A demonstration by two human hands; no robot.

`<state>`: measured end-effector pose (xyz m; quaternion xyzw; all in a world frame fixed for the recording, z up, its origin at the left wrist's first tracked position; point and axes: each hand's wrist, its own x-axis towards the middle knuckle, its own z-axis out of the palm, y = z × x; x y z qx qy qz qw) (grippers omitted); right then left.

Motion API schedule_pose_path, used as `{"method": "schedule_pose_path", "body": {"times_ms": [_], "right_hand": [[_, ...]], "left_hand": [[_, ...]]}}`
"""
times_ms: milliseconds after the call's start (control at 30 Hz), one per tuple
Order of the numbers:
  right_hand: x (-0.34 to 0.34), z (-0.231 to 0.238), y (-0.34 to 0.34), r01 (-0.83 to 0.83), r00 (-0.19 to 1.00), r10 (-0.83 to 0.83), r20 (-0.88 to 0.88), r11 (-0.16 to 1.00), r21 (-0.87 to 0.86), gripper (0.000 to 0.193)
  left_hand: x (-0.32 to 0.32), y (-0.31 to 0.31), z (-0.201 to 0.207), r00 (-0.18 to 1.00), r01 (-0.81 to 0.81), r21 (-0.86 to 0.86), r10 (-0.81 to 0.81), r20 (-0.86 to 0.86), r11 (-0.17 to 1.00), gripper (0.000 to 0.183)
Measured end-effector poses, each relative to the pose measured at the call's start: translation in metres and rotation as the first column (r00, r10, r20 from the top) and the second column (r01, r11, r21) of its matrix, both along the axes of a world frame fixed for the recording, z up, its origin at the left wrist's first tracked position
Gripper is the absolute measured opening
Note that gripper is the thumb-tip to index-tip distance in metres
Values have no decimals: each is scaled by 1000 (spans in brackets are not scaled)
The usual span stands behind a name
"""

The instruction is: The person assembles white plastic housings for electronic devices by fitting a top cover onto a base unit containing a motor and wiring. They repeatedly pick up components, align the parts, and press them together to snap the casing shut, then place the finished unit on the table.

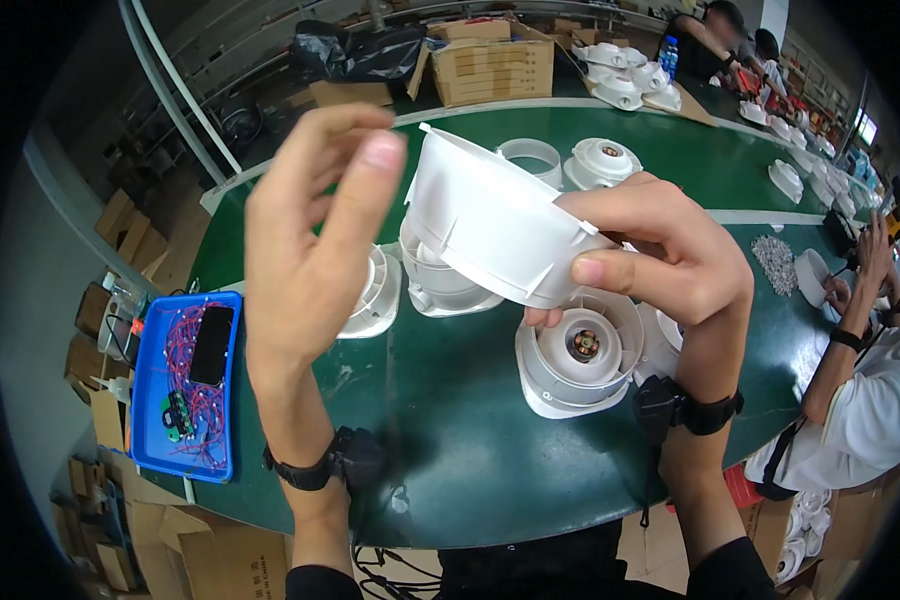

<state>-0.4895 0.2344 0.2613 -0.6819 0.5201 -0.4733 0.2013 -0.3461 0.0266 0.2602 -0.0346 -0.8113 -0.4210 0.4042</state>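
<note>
My right hand [670,245] grips a white plastic ring-shaped housing [490,220] by its right end, thumb in front, and holds it tilted above the table. Beside its left end, my left hand [315,220] is raised with the fingers apart, touching nothing that I can see. Below the held piece stands a white round fan housing [582,350] with a copper-wound motor core in its middle. Two more white housings stand behind, one [440,280] partly covered by the held piece and another [375,295] partly covered by my left hand.
A blue tray [235,400] with red and blue wires lies at the table's left edge. Farther back are a white ring [532,160], another fan housing [602,163] and a cardboard box [495,72]. At right, a person works beside a pile of small metal parts [774,264].
</note>
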Motion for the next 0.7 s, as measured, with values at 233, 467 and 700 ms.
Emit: {"method": "schedule_pose_path", "body": {"times_ms": [233, 467, 700], "right_hand": [[2, -3, -2, -10, 997, 7, -71, 999, -35, 30], [-4, -5, 3, -100, 989, 103, -109, 994, 34, 28], [-3, -14, -24, 124, 859, -241, -452, 954, -274, 28]], "left_hand": [[-7, 24, -9, 992, 88, -220, -64, 113, 972, 72], [1, -1, -1, 944, 193, -173, -135, 302, 966, 38], [13, -58, 5, 849, 419, -239, -284, 445, 876, 21]]}}
